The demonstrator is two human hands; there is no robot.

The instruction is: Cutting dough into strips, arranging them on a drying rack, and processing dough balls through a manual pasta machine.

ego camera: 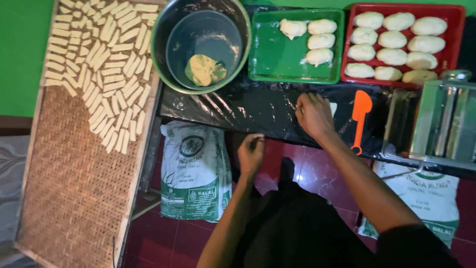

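I see my right hand pressing fingers-down on a pale dough piece beside the orange scraper. My left hand hangs pinched shut, holding nothing I can make out.

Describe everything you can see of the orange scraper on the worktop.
The orange scraper looks like plastic: a broad rounded blade at the far end, narrowing to a slim handle that points toward the person. It lies flat on the black plastic sheet, just right of the right hand, which does not touch it, and below the red tray.
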